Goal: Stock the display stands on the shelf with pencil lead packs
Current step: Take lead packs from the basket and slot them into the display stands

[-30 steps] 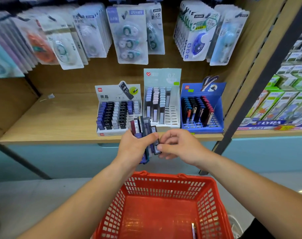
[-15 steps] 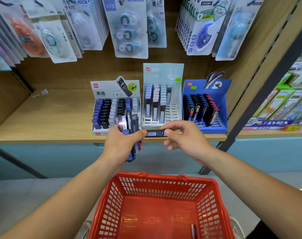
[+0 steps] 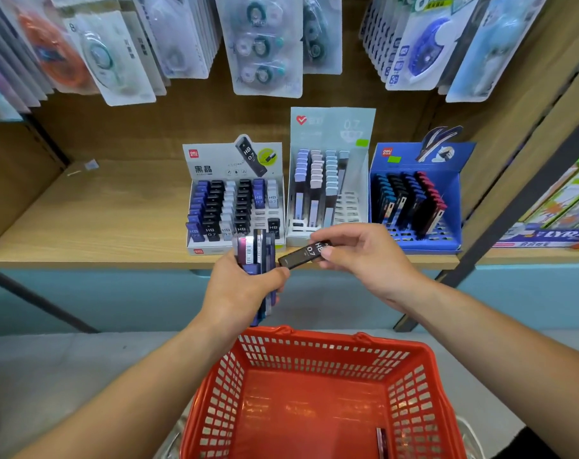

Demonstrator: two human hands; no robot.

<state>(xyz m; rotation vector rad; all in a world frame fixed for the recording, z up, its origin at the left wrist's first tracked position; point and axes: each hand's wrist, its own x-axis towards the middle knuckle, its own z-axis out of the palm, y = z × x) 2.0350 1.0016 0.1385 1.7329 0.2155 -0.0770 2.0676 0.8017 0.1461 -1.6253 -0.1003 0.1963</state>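
Note:
Three display stands sit side by side on the wooden shelf (image 3: 82, 226): a white stand (image 3: 195, 250) with blue, black and grey packs, a pale grey stand (image 3: 331, 127) with partly bare slots on its right, and a blue stand (image 3: 410, 154) with dark packs. My left hand (image 3: 238, 289) grips a bundle of lead packs (image 3: 256, 250) upright, just in front of the shelf edge. My right hand (image 3: 367, 256) pinches a single black pack marked HB 0.7 (image 3: 303, 255) by its end, held flat beside the bundle.
A red plastic basket (image 3: 314, 349) stands below my arms with one dark pack (image 3: 382, 442) lying in its right corner. Blister cards of correction tape (image 3: 265, 44) hang above the stands. Green boxes (image 3: 569, 200) fill the shelf to the right.
My right hand has pulled one black pack out of the bundle and drawn it clear to the right. Both hands have risen slightly toward the shelf edge.

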